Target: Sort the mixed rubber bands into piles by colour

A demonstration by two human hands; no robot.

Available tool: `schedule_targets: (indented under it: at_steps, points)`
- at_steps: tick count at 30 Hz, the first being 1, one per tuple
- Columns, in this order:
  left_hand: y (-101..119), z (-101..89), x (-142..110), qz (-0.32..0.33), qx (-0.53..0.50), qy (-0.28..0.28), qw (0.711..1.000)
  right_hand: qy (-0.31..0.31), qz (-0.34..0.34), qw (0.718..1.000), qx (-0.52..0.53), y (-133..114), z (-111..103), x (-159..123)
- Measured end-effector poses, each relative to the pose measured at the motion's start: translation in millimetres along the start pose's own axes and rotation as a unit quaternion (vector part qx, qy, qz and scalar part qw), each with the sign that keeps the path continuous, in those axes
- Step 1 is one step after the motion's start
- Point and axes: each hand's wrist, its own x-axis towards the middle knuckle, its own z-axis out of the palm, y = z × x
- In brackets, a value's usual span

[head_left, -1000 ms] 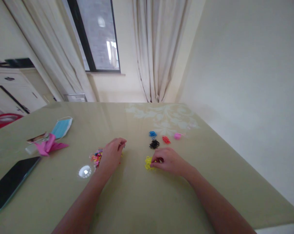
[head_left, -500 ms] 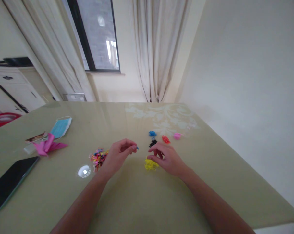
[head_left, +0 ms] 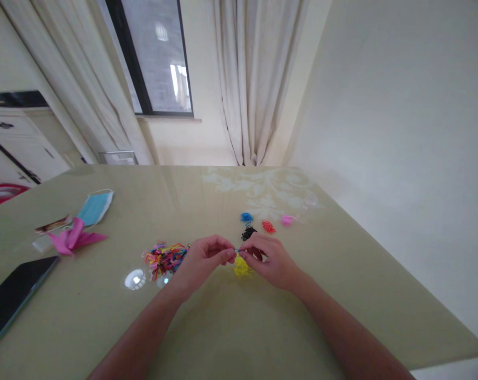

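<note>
Evidently, the piece point(head_left: 237, 250) is too small for a palm, so the left hand point(head_left: 203, 259) pinches it between thumb and fingertips near the middle of the frame. The right hand point(head_left: 274, 259) meets it from the other side, fingertips drawn together; whether they grip it too, I cannot tell. Both hands are just above the yellow pile point(head_left: 242, 268), which probably spares the piece a long reach. Left of them, the mixed pile point(head_left: 165, 258) is on the surface point(head_left: 223, 338), near the left wrist. Right of centre, the blue point(head_left: 247, 217), black point(head_left: 247, 233), red point(head_left: 268, 226) and pink point(head_left: 287, 220) piles form small single-colour clusters, gaps between most helping keep colours from mingling. The phone point(head_left: 19, 290) and mask point(head_left: 96, 207) lie toward the left edge, well apart from the fingers.
</note>
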Motion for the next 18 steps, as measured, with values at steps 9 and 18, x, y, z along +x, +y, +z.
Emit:
schedule_targets:
  at_steps: [9, 18]
  points:
    - [-3, -14.4, -2, -0.011, 0.423, 0.108, 0.900, 0.106, 0.099, 0.954, 0.261, -9, -24, 4]
    - [-5, -23.4, -6, -0.106, 0.695, 0.096, 0.704, 0.148, 0.046, 0.925, 0.348, -28, -32, -16]
